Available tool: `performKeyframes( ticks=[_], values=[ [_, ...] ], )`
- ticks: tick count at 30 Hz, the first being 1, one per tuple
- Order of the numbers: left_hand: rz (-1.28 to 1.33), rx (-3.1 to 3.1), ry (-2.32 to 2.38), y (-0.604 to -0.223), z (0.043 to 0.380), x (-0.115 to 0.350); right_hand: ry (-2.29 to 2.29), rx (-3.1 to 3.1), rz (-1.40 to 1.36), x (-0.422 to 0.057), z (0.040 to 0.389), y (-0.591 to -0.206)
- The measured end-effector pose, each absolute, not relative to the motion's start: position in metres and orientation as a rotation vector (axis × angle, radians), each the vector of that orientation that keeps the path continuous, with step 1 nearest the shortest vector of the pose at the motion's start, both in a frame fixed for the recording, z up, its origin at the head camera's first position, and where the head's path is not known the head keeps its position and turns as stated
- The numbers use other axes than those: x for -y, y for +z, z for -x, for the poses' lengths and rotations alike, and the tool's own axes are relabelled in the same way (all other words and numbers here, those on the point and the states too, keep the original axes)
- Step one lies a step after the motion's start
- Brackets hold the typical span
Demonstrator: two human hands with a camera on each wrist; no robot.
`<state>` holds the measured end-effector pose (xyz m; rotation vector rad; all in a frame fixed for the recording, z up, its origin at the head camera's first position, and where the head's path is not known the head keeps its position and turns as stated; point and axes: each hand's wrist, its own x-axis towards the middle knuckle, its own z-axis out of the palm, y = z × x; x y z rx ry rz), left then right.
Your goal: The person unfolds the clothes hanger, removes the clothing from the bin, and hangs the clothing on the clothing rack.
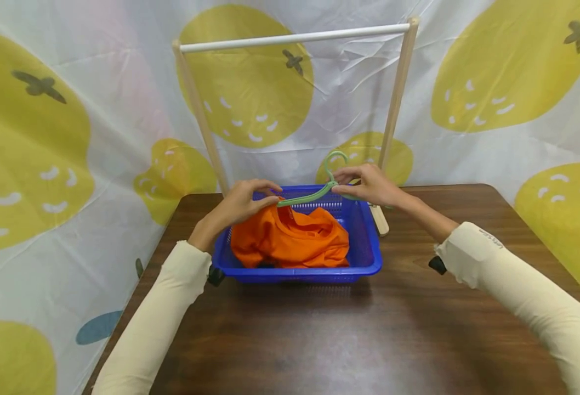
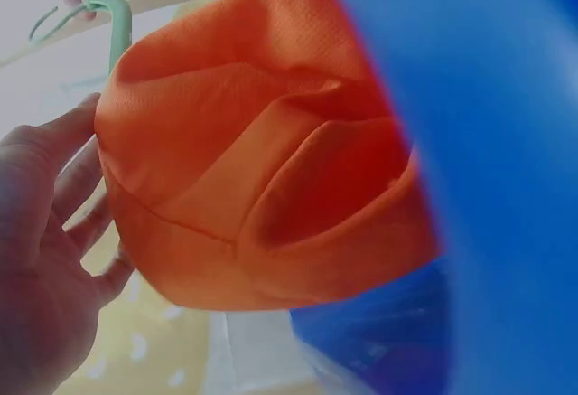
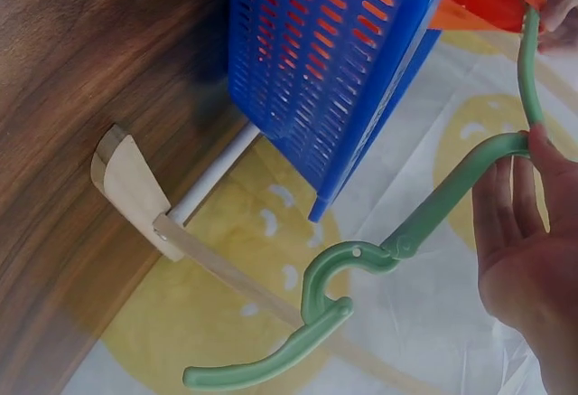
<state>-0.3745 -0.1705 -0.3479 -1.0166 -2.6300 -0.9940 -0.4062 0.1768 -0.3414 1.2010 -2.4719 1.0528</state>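
My right hand [image 1: 369,185] pinches a green plastic hanger [image 1: 314,196] just under its hook, which points up. The hanger's other arm runs left into the neck opening of an orange shirt [image 1: 295,236]. At that end my left hand [image 1: 243,204] holds the shirt's edge between thumb and fingers, over the hanger's tip; the cloth hides the tip in the left wrist view. Most of the shirt lies bunched in a blue basket [image 1: 371,249]. In the right wrist view the hanger's free arm [image 3: 442,192] sticks out past my palm, ending in a curved piece.
Behind the basket stands a wooden rack with a white top rail [image 1: 295,39]; one wooden foot [image 1: 380,220] shows right of the basket. All of it is on a dark brown table [image 1: 319,340]. A curtain with yellow fruit prints [image 1: 507,71] hangs behind.
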Motion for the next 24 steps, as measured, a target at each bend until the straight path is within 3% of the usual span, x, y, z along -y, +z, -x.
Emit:
performKeyframes(
  ticks=[24],
  values=[
    [0.934, 2.385, -0.941, -0.343, 0.371, 0.196, 1.089, 2.403, -1.058, -0.179, 0.405, -0.336]
  ],
)
